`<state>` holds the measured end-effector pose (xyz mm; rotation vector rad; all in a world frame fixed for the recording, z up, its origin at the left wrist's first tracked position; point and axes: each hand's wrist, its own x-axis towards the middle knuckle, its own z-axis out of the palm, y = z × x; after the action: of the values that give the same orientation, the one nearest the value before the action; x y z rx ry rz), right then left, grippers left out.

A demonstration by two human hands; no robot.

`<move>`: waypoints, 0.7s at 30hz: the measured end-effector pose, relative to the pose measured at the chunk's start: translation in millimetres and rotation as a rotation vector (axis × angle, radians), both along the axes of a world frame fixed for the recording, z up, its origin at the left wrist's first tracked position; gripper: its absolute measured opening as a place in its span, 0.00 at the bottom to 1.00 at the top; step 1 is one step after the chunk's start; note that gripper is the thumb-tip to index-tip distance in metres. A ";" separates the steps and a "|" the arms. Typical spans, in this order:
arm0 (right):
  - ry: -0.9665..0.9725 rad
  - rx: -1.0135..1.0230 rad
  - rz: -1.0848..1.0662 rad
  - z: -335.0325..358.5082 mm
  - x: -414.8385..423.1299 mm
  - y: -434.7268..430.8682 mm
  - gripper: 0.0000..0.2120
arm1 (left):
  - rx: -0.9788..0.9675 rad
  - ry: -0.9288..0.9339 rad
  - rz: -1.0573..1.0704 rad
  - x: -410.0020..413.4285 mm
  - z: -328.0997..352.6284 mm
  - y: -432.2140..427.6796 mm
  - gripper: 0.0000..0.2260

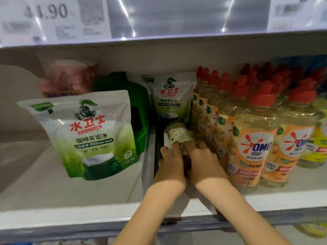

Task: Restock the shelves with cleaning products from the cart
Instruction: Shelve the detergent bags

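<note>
white-labelled small bottle lies tipped in the lane beside the omo bottles. my left hand and right hand curl round its lower end (blurry, so probably). i'd slide it straight back toward the rear seaways pouch.

- left forearm and right forearm, both bare, reach forward from the lower edge and converge.
- left hand: back up, fingers curled over a bottle, thumb out to the left.
- right hand: just beside the left, fingers curled round the bottle's right side.
</note>
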<state>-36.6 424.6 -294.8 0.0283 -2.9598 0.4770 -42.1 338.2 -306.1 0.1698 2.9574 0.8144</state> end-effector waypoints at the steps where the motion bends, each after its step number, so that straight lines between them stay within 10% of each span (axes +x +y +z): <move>1: -0.010 -0.018 -0.005 4.1 3.3 1.6 0.25 | 0.025 0.009 -0.001 -0.3 -0.7 -1.5 0.30; 14: 0.618 -0.630 0.229 78.2 56.7 18.4 0.12 | 0.760 0.392 -0.055 14.7 26.7 -13.7 0.20; 21: 0.404 -0.892 0.341 49.7 36.0 9.6 0.15 | 1.030 0.308 -0.040 16.1 25.0 -20.1 0.04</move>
<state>-0.6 434.3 -245.1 0.4635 -2.1245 1.5610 -25.9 318.1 -281.1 0.4181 2.4088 2.3764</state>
